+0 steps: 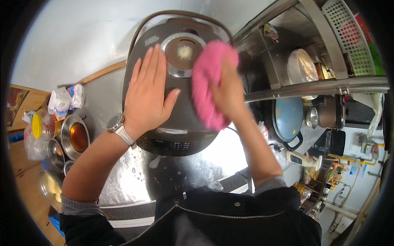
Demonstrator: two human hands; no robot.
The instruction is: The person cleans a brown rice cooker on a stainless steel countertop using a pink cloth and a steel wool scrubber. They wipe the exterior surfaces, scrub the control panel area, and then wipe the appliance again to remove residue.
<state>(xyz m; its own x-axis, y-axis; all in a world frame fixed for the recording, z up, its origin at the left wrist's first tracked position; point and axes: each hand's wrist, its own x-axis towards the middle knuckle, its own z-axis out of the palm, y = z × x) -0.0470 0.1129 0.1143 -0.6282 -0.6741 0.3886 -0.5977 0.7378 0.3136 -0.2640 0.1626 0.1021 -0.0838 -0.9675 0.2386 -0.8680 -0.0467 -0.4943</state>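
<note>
A dark Midea rice cooker (184, 107) with a round steam vent in its lid and a button panel at the front stands on a steel counter. My left hand (149, 92), a watch on its wrist, lies flat on the left part of the lid, fingers slightly spread and thumb out. On the lid's right side my right hand (229, 89) presses a pink cloth (204, 89); both are blurred. The cooker's carrying handle (181, 13) arches behind the lid.
Steel bowls, one with amber liquid (79, 136), a yellow-lidded jar (37, 126) and tissue packs (60, 103) stand left. To the right are a steel shelf rail (320, 87), a blue-grey pan (287, 118) and a cream handheld appliance (303, 160). Water drops dot the counter (132, 172).
</note>
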